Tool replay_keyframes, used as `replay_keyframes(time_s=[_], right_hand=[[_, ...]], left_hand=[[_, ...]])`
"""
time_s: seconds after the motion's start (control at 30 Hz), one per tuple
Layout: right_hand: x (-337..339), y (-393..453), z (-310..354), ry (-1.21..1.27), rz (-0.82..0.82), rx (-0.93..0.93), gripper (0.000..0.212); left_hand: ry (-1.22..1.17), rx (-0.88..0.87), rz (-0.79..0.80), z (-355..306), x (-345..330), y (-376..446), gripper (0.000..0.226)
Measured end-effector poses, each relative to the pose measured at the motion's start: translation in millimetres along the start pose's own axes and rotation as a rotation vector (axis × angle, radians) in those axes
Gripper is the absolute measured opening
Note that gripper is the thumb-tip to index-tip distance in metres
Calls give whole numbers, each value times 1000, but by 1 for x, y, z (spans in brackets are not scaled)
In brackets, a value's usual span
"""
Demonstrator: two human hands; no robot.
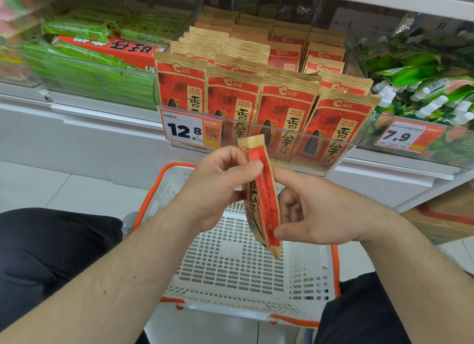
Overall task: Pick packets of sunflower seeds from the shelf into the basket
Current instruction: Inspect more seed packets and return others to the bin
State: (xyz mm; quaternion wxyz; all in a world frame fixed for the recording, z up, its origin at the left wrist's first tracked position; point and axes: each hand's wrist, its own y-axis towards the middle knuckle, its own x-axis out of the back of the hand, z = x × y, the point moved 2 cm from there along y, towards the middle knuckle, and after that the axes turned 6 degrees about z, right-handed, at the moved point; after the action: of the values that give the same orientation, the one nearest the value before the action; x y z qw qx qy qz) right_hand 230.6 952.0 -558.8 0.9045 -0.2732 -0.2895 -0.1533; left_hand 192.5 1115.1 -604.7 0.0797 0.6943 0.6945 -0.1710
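I hold one red and tan packet of sunflower seeds (263, 195) edge-on above the white basket (238, 261) with its orange rim. My left hand (218, 187) pinches the packet's upper part between thumb and fingers. My right hand (315, 210) grips its lower part, thumb at the bottom edge. Nothing lies on the basket's slotted floor. Several rows of the same packets (259, 87) stand upright in a clear bin on the shelf just beyond my hands.
A 12.8 price tag (191, 129) hangs on the bin's front. Green packets (84, 59) and a red box fill the bin to the left. Green pouches with white caps (425, 87) sit to the right, above a 7.9 tag. My knees flank the basket.
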Motion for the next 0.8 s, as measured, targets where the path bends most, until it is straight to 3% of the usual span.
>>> replay_keyframes(time_s=[0.13, 0.27, 0.43, 0.67, 0.8], right_hand=[[-3, 1, -1, -22, -5, 24, 55], [-3, 0, 0, 317, -53, 167, 20], [1, 7, -7, 541, -246, 120, 38], [0, 10, -9, 543, -258, 67, 32], [2, 9, -7, 531, -311, 46, 15]], left_hand=[[73, -45, 39, 6, -2, -3, 50], [209, -126, 13, 8, 1, -2, 58], [371, -253, 47, 8, -2, -4, 50], [533, -379, 118, 7, -5, -8, 42], [595, -386, 153, 7, -6, -10, 45]])
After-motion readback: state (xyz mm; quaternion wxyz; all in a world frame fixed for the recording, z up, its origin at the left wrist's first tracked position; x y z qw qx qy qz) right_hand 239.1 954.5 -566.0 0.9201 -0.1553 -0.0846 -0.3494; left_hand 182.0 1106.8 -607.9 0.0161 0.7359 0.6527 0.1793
